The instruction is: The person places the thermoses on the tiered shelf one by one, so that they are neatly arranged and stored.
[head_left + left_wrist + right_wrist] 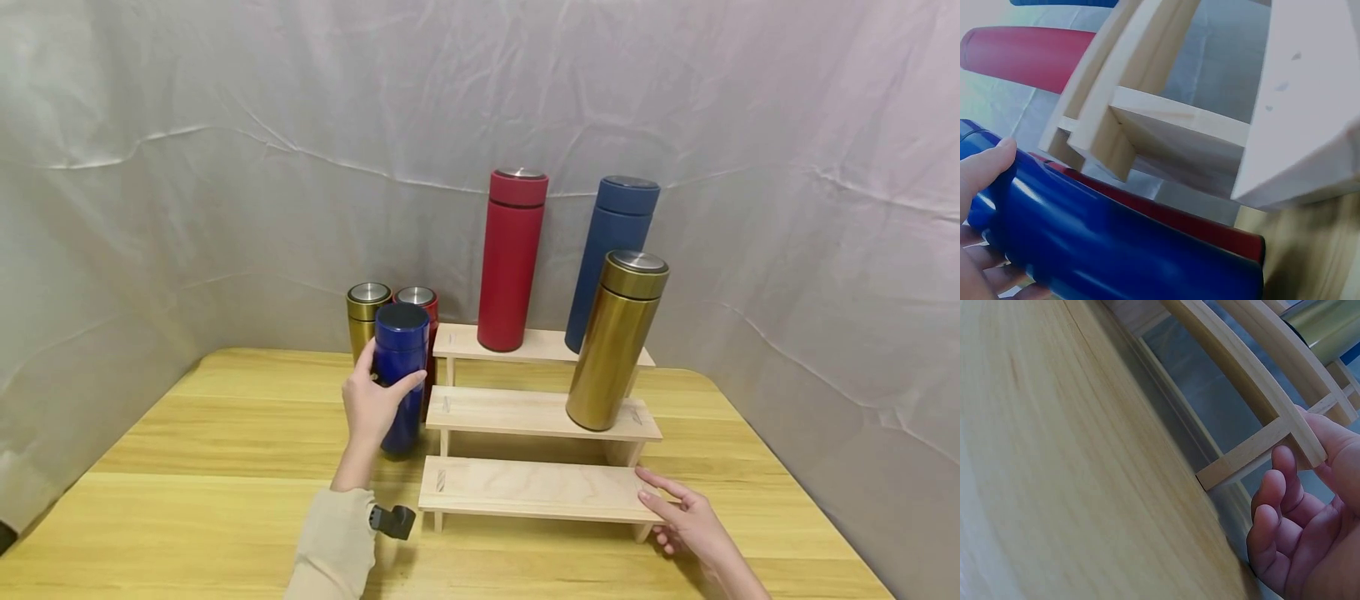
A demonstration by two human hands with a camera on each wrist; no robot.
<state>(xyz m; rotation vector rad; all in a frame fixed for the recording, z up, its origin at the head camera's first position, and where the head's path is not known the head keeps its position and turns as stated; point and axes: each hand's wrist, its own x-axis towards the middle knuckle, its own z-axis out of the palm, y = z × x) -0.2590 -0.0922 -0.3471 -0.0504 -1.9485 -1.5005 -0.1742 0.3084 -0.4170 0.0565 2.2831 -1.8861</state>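
Note:
My left hand (370,407) grips a glossy dark blue thermos flask (403,354) standing upright left of the stepped wooden stand (536,485). In the left wrist view the thumb and fingers lie around the upper part of the flask (1116,237). My right hand (692,523) pinches the right end of the lowest step. The right wrist view shows its thumb above the board and curled fingers (1285,465) below. A gold thermos flask (618,342) is on the middle step. The top step holds a matte red flask (513,258) and a matte blue flask (611,233).
Behind the held flask stand a smaller gold flask (363,321) and a glossy red flask (427,308), partly hidden. Everything is on a yellowish wooden table (210,467). Grey cloth (262,217) hangs around the back and sides.

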